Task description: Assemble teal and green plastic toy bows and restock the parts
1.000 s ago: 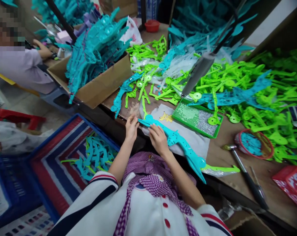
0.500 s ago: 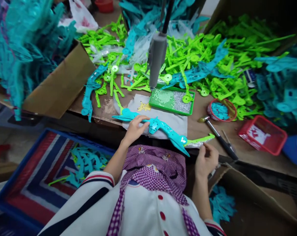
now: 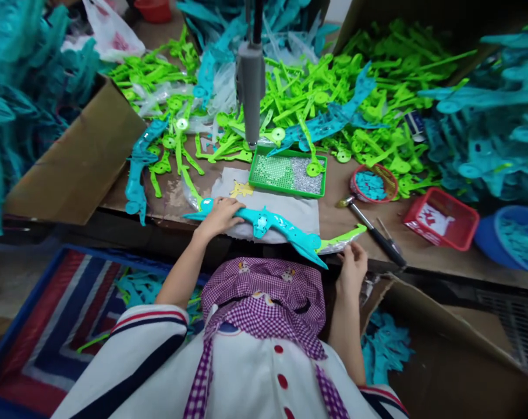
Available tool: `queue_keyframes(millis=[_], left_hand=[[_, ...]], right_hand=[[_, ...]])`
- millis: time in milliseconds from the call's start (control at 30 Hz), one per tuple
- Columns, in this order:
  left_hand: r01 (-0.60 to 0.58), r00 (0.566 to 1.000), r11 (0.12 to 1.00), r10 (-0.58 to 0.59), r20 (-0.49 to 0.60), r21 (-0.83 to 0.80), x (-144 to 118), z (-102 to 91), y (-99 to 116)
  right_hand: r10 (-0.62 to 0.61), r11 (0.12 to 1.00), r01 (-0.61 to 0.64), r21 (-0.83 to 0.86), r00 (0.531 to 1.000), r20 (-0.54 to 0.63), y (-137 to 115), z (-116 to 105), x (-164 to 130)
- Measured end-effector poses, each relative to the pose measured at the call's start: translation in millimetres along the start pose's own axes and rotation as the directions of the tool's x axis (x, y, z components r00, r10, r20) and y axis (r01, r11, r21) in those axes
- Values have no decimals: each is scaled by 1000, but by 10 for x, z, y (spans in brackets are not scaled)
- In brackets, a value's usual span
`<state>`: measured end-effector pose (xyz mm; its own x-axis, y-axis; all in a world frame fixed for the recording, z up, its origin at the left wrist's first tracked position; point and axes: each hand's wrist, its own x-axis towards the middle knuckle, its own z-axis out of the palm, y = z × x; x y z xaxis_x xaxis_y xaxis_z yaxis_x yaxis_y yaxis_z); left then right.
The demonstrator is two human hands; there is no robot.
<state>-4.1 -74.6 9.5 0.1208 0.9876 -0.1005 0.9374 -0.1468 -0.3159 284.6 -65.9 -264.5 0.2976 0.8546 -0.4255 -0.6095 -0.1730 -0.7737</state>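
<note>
A teal part (image 3: 264, 224) is pressed flat onto the grey cloth (image 3: 290, 206) by the left hand (image 3: 220, 214), fingers spread. A green strip (image 3: 342, 237) lies past the cloth's right edge, touched by the right hand (image 3: 353, 265), loosely curled. A hammer (image 3: 371, 228) lies further right.

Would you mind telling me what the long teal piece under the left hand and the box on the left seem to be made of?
The long teal piece looks like moulded plastic: uniform colour, slight sheen, round holes along it. The left hand rests on it, over a grey cloth. The box looks like plain brown cardboard, matt, with a folded flap.
</note>
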Motion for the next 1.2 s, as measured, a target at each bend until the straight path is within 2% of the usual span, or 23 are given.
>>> queue_keyframes(millis=[100,167,333,400,467,600,733,833,900,933,1000,1067,1100,1133,1200], left_hand=[[-71,996,997,72,-59,10,-86,-55,14],[-93,982,995,100,-161,45,-187,-110,47],[-76,907,973,158,-391,216,-358,-255,100],[-67,875,959,189,-446,275,-349,-301,95],[-76,864,948,217,-454,309,-317,-323,75],[-84,914,951,193,-358,297,-247,-273,10],[-93,978,957,140,-156,276,-174,-200,-51],[-163,985,948,172,-11,273,-102,-217,-83],[-197,980,939,185,69,282,-55,-255,-89],[-209,977,934,183,112,290,-37,-273,-88],[-220,968,927,170,183,304,-14,-294,-79],[-221,964,924,158,214,313,-9,-284,-69],[-219,964,923,154,219,315,-10,-270,-65],[-218,963,925,152,223,312,-13,-251,-62],[-226,957,931,158,242,288,-20,-212,-55]], right_hand=[[103,979,-105,174,994,21,-63,72,-39],[101,973,-110,205,994,51,-180,89,-104],[-106,949,90,303,994,35,-536,239,-109],[-154,929,116,353,985,82,-632,311,-56],[-186,921,129,367,975,125,-674,353,-7],[-224,922,156,354,962,158,-600,377,63],[-214,920,127,371,955,206,-449,472,135],[-203,925,112,362,953,225,-364,559,228],[-186,949,110,295,952,243,-335,507,270],[-163,973,108,206,948,275,-335,425,266],[-86,988,129,-87,916,392,-380,151,183],[23,905,209,-371,846,533,-493,-199,27],[49,873,249,-420,811,583,-569,-360,-49],[35,870,267,-415,805,592,-651,-487,-102],[-118,877,312,-365,877,466,-788,-600,-81]])
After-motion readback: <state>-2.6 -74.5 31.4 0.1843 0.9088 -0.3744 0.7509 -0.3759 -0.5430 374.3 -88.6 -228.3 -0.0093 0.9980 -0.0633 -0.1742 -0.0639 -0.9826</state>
